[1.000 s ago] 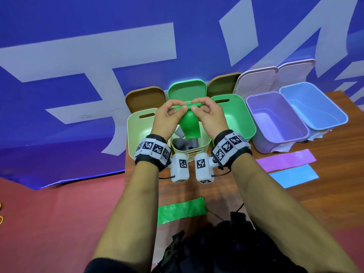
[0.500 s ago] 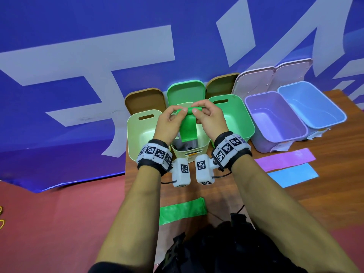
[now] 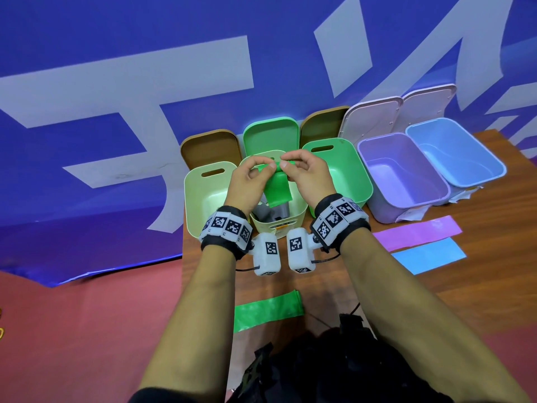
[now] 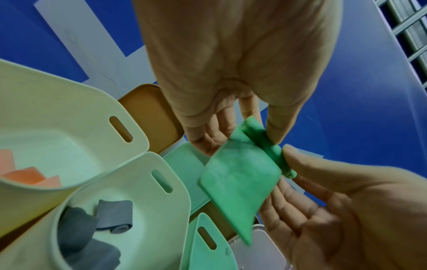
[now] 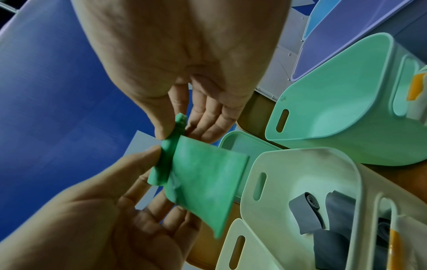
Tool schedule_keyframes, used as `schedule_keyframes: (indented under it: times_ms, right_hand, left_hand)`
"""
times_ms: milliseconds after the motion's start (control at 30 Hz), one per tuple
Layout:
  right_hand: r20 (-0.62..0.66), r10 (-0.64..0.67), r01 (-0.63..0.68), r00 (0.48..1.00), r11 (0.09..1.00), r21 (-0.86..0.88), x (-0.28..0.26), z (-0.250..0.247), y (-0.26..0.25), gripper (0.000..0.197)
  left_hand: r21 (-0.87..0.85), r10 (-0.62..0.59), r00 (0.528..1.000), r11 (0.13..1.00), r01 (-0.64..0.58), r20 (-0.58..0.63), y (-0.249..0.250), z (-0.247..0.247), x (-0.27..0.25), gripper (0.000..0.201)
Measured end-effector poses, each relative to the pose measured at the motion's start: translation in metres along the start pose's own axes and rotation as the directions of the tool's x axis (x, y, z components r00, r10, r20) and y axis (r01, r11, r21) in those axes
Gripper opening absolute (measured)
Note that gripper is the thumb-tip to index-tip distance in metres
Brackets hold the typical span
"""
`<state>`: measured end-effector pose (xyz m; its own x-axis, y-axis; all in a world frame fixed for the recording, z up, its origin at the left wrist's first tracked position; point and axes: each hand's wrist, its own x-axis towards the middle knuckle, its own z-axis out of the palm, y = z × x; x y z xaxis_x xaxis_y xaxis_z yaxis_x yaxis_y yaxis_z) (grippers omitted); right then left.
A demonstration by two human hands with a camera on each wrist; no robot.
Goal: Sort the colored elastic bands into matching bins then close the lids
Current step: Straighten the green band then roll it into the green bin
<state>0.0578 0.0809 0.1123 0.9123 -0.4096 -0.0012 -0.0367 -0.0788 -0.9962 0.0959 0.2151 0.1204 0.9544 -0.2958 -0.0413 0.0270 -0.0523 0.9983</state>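
Both forearms extended, left hand (image 3: 252, 181) and right hand (image 3: 308, 176) raised together, fingertips pinching

Green band (image 3: 277, 189) in my fingers, second green band (image 3: 267, 314) lower centre of the frame. Grey bands (image 4: 92, 235) in the pale yellow bin (image 3: 293, 221) (orange ones (image 4: 30, 176) far left). Purple strip (image 3: 417, 233), blue strip (image 3: 428, 255), black-and-white checkered wristbands (image 3: 226, 226).

Both hands, left hand (image 3: 247, 181) and right hand (image 3: 308, 175), pinch the top of a green band (image 3: 277, 191) over the pale middle bin (image 3: 300, 212). Another green band (image 3: 267, 314) lies flat on the bench (image 3: 479, 286).
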Motion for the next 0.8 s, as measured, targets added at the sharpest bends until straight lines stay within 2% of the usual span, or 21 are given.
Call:
schedule_keyframes:
  times_ms: [133,267,367,467,633,733,800]
  right_hand:
    - [-0.014,0.0,0.0,1.0,1.0,-0.018,0.0,0.001,-0.002,0.006]
    - [-0.023,-0.063,0.062,0.998,0.997,-0.051,0.003,0.001,-0.003,0.011]
    - [-0.02,-0.079,0.077,0.997,0.995,-0.055,0.007,-0.001,-0.003,0.016]
    - [-0.004,-0.056,0.055,0.998,0.998,-0.026,0.009,0.0,-0.005,0.017]
    - [-0.013,-0.03,0.03,0.999,1.0,-0.01,0.011,0.003,-0.004,0.015]
    - [-0.025,-0.024,0.024,0.999,1.0,-0.008,0.014,0.004,-0.004,0.016]
    - [-0.034,-0.016,0.016,0.999,1.0,-0.001,0.015,0.003,-0.004,0.015]
  left_hand:
    - [0.021,0.011,1.0,1.0,-0.011,0.012,0.0,-0.001,0.004,0.009]
    - [-0.049,-0.057,0.998,0.997,0.058,0.015,0.001,0.004,0.005,0.006]
    - [-0.047,-0.055,0.998,0.997,0.055,0.008,-0.001,0.003,0.008,0.008]
    - [-0.055,-0.031,1.0,0.998,0.031,0.002,0.0,0.0,0.009,0.002]
    - [-0.002,0.028,0.999,1.0,-0.028,0.037,0.002,-0.001,0.014,0.018]
    - [-0.009,0.007,1.0,1.0,-0.007,0.019,0.0,-0.001,0.016,0.019]
    - [-0.012,-0.02,1.0,1.0,0.02,-0.013,-0.002,0.0,0.016,0.011]
